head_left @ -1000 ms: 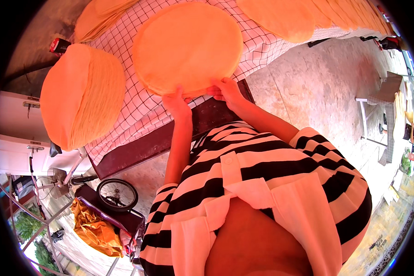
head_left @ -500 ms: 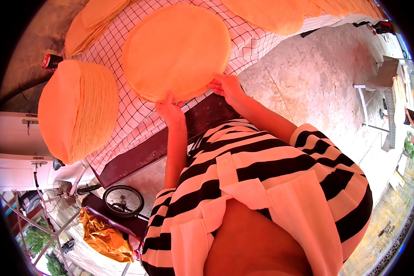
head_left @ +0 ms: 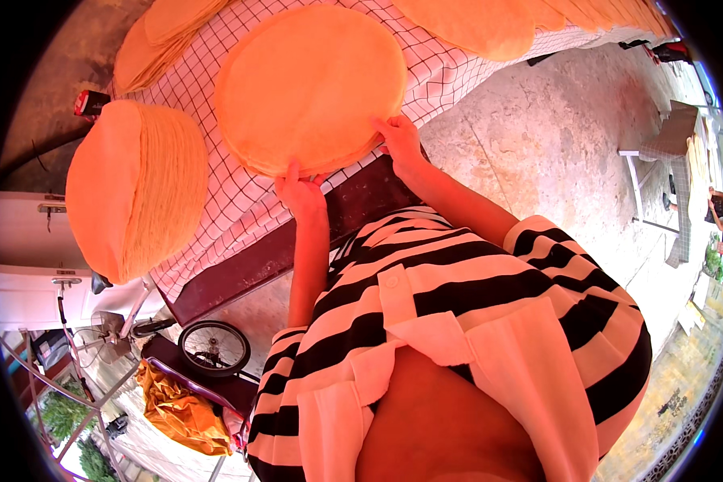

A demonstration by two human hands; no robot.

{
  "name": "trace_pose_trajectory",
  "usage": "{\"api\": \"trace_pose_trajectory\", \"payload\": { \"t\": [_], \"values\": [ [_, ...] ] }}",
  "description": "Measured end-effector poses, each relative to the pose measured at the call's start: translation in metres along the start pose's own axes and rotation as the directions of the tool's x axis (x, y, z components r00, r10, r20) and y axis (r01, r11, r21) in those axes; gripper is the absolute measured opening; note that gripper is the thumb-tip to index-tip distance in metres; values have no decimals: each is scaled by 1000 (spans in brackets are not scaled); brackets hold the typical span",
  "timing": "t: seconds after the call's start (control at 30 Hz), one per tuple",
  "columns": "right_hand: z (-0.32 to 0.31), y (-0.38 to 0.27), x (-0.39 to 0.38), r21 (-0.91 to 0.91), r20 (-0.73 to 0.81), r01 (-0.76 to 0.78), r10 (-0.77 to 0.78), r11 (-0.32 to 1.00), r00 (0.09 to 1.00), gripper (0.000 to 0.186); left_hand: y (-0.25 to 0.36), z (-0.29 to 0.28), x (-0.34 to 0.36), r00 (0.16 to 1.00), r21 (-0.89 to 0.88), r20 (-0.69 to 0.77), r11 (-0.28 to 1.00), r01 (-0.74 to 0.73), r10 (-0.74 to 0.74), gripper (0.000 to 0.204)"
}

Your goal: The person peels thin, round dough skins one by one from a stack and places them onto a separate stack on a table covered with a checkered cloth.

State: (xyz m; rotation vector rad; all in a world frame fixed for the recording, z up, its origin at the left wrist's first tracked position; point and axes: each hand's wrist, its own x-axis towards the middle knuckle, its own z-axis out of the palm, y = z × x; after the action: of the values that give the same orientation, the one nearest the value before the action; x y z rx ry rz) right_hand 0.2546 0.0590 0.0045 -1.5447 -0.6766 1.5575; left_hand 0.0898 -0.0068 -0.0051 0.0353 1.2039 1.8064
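A pile of thin, round, orange-tinted flat sheets (head_left: pixel 309 84) lies on a checked cloth at the table's front edge. My left hand (head_left: pixel 301 193) grips its near rim, one finger on top and the others at the edge. My right hand (head_left: pixel 402 143) pinches the near right rim between thumb and fingers. How many layers each hand holds is hidden. To the left stands a much taller stack of similar sheets (head_left: pixel 136 189), its many edges showing on the right side.
The checked cloth (head_left: pixel 193 249) hangs over a dark red table edge (head_left: pixel 241 277). More round sheets lie at the far left (head_left: pixel 165 48) and far right (head_left: pixel 474 24). A wheel (head_left: pixel 214 348) and a crumpled orange-yellow covering (head_left: pixel 181 410) are below left. Concrete floor (head_left: pixel 530 120) stretches right.
My right hand has shifted slightly up and right along the rim. The left hand stays at the near edge, and the pile's outline has moved only a little.
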Motion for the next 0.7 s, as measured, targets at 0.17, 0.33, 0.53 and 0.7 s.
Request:
{"api": "trace_pose_trajectory", "payload": {
  "t": [0.17, 0.33, 0.53, 0.7],
  "values": [
    [2, -5, 0, 56, 148, -56, 47, 997, 988, 23, 0, 0, -3, 999, -48, 44, 999, 3, -1, 30],
    [4, 4, 7, 49, 76, -50, 46, 998, 996, 21, -4, 0, -1, 1000, -29, 23, 999, -14, 15, 33],
    [8, 16, -14, 112, 73, -80, 72, 990, 995, 21, -7, 4, 4, 999, -89, 25, 995, -35, 37, 35],
    [2, 23, -11, 50, 63, -111, 108, 993, 992, 29, -11, 6, 3, 999, -103, 4, 994, -46, 47, 36]
  ]
}}
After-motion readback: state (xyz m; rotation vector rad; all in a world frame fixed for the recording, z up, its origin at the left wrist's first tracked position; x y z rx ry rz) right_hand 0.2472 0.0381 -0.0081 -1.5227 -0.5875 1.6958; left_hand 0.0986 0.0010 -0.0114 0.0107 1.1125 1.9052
